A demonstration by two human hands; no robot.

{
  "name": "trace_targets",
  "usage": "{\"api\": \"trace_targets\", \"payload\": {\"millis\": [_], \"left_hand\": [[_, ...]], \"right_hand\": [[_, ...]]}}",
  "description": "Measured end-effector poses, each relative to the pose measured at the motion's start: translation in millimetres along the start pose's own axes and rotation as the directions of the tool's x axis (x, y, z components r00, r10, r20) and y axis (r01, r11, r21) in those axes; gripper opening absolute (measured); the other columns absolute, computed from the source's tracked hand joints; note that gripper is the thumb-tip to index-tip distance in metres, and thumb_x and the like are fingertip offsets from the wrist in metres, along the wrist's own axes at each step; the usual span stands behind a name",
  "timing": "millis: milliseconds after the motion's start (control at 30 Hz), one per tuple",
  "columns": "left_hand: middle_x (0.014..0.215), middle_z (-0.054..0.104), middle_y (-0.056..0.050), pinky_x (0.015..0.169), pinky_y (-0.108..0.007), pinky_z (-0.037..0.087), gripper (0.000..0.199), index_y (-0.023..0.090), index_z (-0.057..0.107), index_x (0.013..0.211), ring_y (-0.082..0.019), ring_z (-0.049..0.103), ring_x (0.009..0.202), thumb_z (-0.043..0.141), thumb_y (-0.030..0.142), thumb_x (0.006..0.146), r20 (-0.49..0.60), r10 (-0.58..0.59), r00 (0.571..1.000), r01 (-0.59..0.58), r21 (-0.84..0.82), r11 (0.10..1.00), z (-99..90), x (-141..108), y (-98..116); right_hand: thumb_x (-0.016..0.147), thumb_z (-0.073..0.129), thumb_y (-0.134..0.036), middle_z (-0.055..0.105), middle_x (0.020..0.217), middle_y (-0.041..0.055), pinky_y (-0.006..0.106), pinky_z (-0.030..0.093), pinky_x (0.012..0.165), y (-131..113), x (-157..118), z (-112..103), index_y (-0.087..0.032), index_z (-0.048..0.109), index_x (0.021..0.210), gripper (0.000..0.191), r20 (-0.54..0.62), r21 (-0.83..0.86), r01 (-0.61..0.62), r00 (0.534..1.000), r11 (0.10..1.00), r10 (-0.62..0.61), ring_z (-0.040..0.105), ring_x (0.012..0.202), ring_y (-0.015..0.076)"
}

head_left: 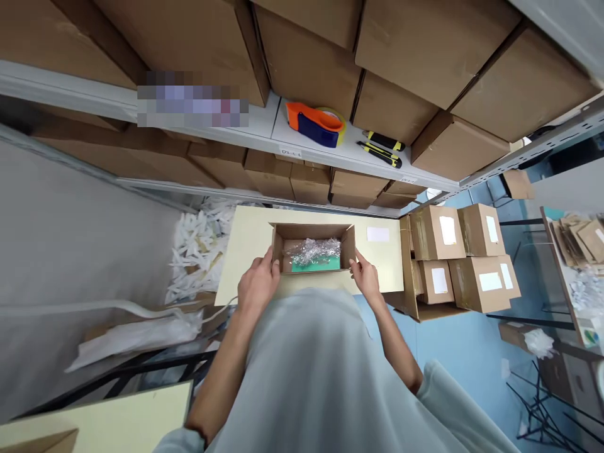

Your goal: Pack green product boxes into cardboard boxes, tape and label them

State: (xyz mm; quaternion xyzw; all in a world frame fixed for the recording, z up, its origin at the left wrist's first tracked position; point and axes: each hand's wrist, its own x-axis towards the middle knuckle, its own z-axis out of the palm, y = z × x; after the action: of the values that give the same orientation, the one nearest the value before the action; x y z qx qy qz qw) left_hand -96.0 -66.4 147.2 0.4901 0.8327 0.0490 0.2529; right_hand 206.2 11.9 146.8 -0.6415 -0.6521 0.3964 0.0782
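Note:
A small cardboard box (pixel 278 247) stands with its top open on the cream tabletop in front of me. My left hand (pixel 258 281) grips its left end, thumb along the edge. At the opposite end, my right hand (pixel 366 277) has its thumb and fingers closed on the box's right side. Inside lies crumpled clear bubble wrap (pixel 314 250), over a flat green item (pixel 321 263) whose kind I cannot make out. To the right of the box, a white paper label (pixel 378 234) rests on the table.
An orange-blue tape dispenser (pixel 315 126) and several box cutters (pixel 384 148) lie on the shelf (pixel 264 126) above, before stacked cartons. A large carton (pixel 410 302) of labelled boxes stands right of the table (pixel 250 239). Shredded paper (pixel 195 251) is heaped left.

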Motion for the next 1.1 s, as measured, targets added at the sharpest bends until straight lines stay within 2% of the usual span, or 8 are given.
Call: {"api": "trace_targets", "payload": {"millis": [167,433,533,633,700,833,933,1100], "left_hand": [[0.139,0.075,-0.019,0.101,-0.041,0.061,0.064,0.020,0.063,0.169,-0.033,0.079,0.112,0.042,0.049,0.116,0.078,0.156,0.985,-0.146,-0.113,0.983,2.8,6,-22],[0.151,0.074,-0.017,0.124,-0.046,0.050,0.052,0.021,0.081,0.141,-0.035,0.066,0.136,0.039,0.036,0.115,0.106,0.420,0.901,-0.393,-0.208,0.896,20.8,20,-28],[0.148,0.076,-0.018,0.124,-0.047,0.050,0.050,0.019,0.077,0.146,-0.036,0.066,0.135,0.043,0.040,0.117,0.091,0.425,0.901,-0.398,-0.218,0.891,24.7,27,-31],[0.140,0.078,-0.022,0.121,-0.046,0.052,0.055,0.012,0.069,0.155,-0.037,0.070,0.131,0.051,0.049,0.117,0.038,0.325,0.945,-0.308,-0.232,0.923,33.4,34,-33],[0.142,0.075,-0.028,0.121,-0.046,0.054,0.069,0.004,0.059,0.163,-0.038,0.070,0.135,0.055,0.055,0.117,-0.027,0.225,0.974,-0.224,-0.256,0.940,41.8,37,-33],[0.174,0.047,-0.042,0.134,-0.052,0.045,0.095,-0.005,0.039,0.175,-0.045,0.049,0.167,0.058,0.065,0.114,-0.179,0.169,0.969,-0.214,-0.272,0.938,52.6,40,-30],[0.187,0.029,-0.039,0.144,-0.062,0.027,0.096,0.001,0.035,0.180,-0.046,0.020,0.182,0.062,0.064,0.112,-0.237,0.253,0.938,-0.304,-0.212,0.929,48.2,41,-30],[0.185,0.041,-0.029,0.146,-0.064,0.019,0.078,0.010,0.045,0.179,-0.044,0.018,0.182,0.063,0.047,0.112,-0.219,0.388,0.895,-0.423,-0.146,0.894,42.6,47,-33]], "right_hand": [[0.122,0.044,-0.056,0.075,0.081,-0.0018,0.026,0.061,0.087,-1,-6,-2,-0.022,0.071,0.165,0.061,0.030,0.096,0.008,0.999,0.995,-0.011,0.079,0.080,0.0178],[0.121,0.061,-0.051,0.070,0.119,0.0093,0.031,0.059,0.106,-11,-2,4,-0.030,0.079,0.156,0.045,0.100,-0.328,0.128,0.990,0.936,-0.101,0.074,0.114,0.0224],[0.123,0.056,-0.050,0.069,0.127,0.0105,0.031,0.056,0.112,-9,11,9,-0.030,0.084,0.149,0.043,0.138,-0.347,0.162,0.983,0.924,-0.121,0.071,0.127,0.0233],[0.124,0.053,-0.050,0.070,0.120,0.0081,0.027,0.055,0.100,-6,30,22,-0.025,0.089,0.128,0.045,0.121,-0.346,0.116,0.990,0.931,-0.079,0.072,0.113,0.0197],[0.123,0.054,-0.054,0.071,0.110,0.0064,0.025,0.052,0.091,-7,43,35,-0.019,0.086,0.121,0.047,0.012,-0.339,0.051,0.999,0.939,-0.050,0.071,0.100,0.0185],[0.118,0.059,-0.059,0.073,0.100,0.0042,0.025,0.050,0.086,-8,59,60,-0.010,0.067,0.148,0.059,-0.235,-0.281,-0.051,0.972,0.958,-0.017,0.070,0.092,0.0199],[0.116,0.062,-0.056,0.074,0.104,0.0068,0.026,0.054,0.085,-2,59,69,-0.004,0.046,0.170,0.077,-0.284,-0.267,-0.049,0.958,0.963,-0.030,0.074,0.096,0.0223],[0.114,0.067,-0.052,0.062,0.158,0.0270,0.032,0.063,0.084,13,54,75,-0.011,0.035,0.182,0.085,-0.299,-0.313,-0.022,0.951,0.950,-0.076,0.078,0.107,0.0260]]}}
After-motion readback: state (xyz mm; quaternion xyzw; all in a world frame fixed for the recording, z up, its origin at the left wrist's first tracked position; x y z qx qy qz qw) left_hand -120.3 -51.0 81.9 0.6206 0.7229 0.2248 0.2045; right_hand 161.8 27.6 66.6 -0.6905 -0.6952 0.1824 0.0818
